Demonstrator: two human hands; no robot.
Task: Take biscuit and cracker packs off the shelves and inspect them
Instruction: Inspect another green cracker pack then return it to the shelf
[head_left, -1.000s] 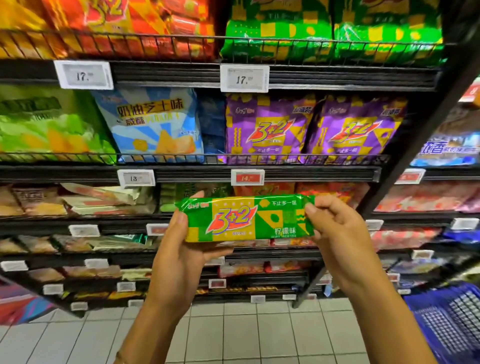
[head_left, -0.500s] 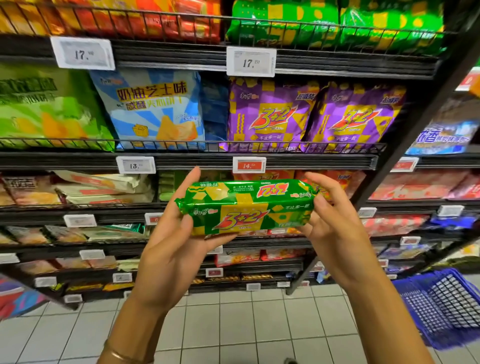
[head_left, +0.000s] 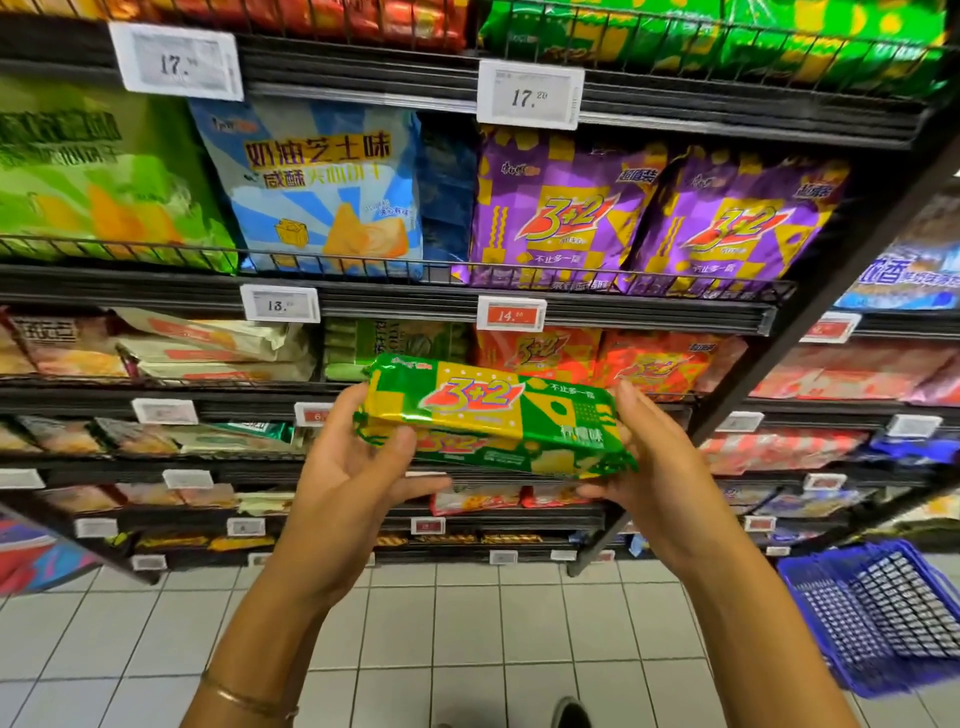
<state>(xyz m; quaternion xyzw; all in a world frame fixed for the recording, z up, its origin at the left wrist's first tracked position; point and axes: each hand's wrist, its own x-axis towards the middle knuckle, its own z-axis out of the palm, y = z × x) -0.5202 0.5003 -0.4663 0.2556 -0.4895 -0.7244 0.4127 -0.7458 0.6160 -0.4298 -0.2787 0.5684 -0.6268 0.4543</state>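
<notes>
A long green and yellow "3+2" cracker pack (head_left: 493, 415) is held level in front of the shelves, at about the height of the third shelf. My left hand (head_left: 348, 473) grips its left end, thumb on the front face and fingers under it. My right hand (head_left: 654, 467) holds the right end, with fingers behind and beneath the pack. Two faces of the pack show, the top one carrying the logo.
Black wire shelves (head_left: 519, 306) carry purple "3+2" bags (head_left: 566, 208), a blue and white cheese cracker bag (head_left: 317, 187), green bags (head_left: 93, 171) and orange packs (head_left: 654, 364). A blue shopping basket (head_left: 883, 618) stands on the tiled floor (head_left: 467, 649) at right.
The pack has been rolled in my hands, so a different face points up, and it has tilted slightly down to the right. Both hands shifted their hold on its ends.
</notes>
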